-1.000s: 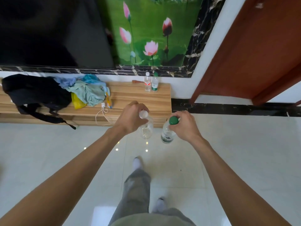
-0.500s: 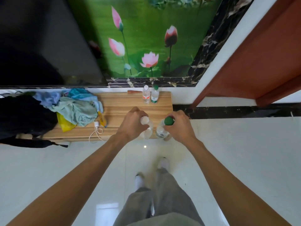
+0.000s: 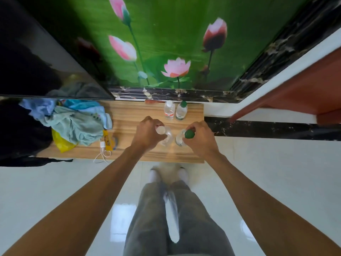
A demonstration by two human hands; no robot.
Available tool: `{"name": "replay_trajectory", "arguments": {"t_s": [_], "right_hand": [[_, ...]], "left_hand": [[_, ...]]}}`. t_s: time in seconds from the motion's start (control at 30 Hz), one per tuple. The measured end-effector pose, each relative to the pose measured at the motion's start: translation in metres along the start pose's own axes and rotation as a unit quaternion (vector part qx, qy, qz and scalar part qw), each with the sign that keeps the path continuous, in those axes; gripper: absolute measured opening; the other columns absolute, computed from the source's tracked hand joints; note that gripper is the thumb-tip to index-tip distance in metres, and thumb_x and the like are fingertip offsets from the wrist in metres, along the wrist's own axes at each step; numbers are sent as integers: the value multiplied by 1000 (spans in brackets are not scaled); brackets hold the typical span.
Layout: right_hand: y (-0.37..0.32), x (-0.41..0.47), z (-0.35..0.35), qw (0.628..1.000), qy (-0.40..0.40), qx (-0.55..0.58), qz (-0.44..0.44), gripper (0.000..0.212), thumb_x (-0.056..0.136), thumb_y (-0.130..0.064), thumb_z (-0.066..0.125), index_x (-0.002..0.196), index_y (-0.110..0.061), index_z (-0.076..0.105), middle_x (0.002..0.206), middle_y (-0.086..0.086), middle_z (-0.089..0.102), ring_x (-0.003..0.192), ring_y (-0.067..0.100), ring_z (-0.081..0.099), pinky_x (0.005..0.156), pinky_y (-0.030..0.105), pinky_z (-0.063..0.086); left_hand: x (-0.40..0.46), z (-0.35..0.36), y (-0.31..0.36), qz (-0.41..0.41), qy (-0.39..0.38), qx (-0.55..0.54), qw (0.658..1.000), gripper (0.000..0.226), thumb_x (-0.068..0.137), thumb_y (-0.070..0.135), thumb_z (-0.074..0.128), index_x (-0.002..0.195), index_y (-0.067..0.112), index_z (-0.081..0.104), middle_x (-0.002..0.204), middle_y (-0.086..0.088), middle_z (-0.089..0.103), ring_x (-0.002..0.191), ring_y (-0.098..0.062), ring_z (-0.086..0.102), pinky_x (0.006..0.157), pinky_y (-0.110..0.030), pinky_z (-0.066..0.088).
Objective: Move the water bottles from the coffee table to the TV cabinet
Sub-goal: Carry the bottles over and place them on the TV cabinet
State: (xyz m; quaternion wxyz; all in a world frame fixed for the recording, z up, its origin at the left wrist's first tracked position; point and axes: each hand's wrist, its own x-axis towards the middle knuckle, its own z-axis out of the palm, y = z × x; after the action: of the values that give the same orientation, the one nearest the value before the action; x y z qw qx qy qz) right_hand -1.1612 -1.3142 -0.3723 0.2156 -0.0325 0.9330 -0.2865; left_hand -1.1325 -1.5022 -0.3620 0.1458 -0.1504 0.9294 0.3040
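Note:
My left hand (image 3: 147, 134) grips a clear water bottle with a white cap (image 3: 167, 136) near its neck. My right hand (image 3: 200, 138) grips a clear bottle with a green cap (image 3: 181, 138) the same way. Both bottles hang upright over the right part of the wooden TV cabinet (image 3: 129, 115); I cannot tell whether their bases touch the top. Two more bottles stand at the cabinet's back edge: a white-capped one with a red label (image 3: 169, 110) and a green-capped one (image 3: 181, 110) beside it.
A pile of blue and green cloths (image 3: 73, 119), a yellow bag (image 3: 61, 143) and a white charger with cable (image 3: 103, 150) lie on the cabinet's left. A black bag (image 3: 22, 130) sits further left. The TV (image 3: 36, 61) hangs above. A brown door (image 3: 304, 89) is at right. My feet (image 3: 168, 175) stand close to the cabinet.
I have walked up to the cabinet. Both hands carried their bottles from over the floor to above the cabinet's right part.

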Motion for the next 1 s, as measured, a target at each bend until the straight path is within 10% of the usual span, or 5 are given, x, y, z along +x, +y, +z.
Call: {"name": "replay_trajectory", "arguments": {"t_s": [0.3,1.0], "right_hand": [[42,103,58,999,4,-7,46,33,71,-22,79,100,-19,64,112,4,57,93,21,63,84,34,54],[81,187,141,994,41,-4,100,32,75,-24,76,104,-12,67,110,7,60,91,23,64,74,22,43]], "left_hand": [[95,76,-23,-21,-39,-17,999,41,71,15,79,110,9,66,111,-13,56,92,-32,63,84,-36,52],[184,158,-66,-86,-24,-61,994,40,71,25,78,105,8,65,109,-14,59,93,-31,59,74,-29,37]]}}
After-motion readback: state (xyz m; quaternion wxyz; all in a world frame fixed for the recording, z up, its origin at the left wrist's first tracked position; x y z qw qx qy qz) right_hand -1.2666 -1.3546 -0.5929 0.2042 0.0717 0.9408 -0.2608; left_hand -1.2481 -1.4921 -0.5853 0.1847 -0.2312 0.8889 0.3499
